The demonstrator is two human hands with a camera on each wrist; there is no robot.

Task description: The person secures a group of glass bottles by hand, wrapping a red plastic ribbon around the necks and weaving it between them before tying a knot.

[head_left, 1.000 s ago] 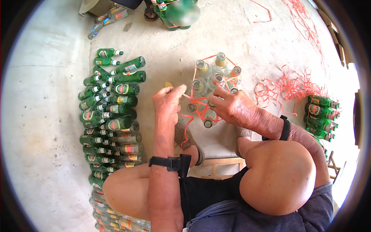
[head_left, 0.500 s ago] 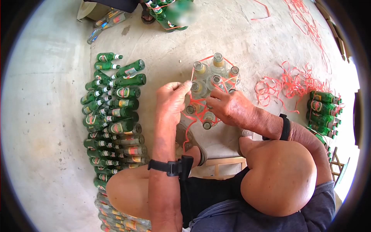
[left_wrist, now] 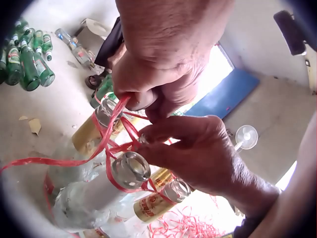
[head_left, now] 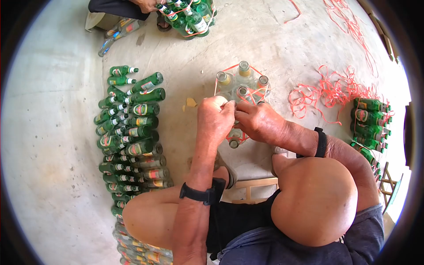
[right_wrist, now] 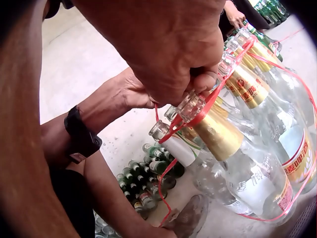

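A bundle of upright clear glass bottles (head_left: 244, 78) stands on the floor between the person's feet, some with gold neck labels. Red plastic strap (left_wrist: 110, 144) loops round the bottles and criss-crosses between their necks. My left hand (head_left: 216, 118) pinches a length of this strap just above the necks, its loose tail hanging off to one side. Close against it, my right hand (head_left: 261, 123) pinches strap with thumb and forefinger amid the bottle mouths. In the right wrist view the right hand (right_wrist: 171, 54) hides part of the strap crossing.
Rows of green bottles (head_left: 148, 109) lie at the left. Tangled red strap (head_left: 327, 90) spreads over the floor at right, beside stacked green bottles (head_left: 369, 115). At the far side another person's hand (head_left: 148, 5) is near a strapped green-bottle bundle (head_left: 194, 20).
My left hand has moved right, from beside the bundle to over the necks, and now meets the right hand. The right hand has shifted slightly left. The far green bundle shows more fully.
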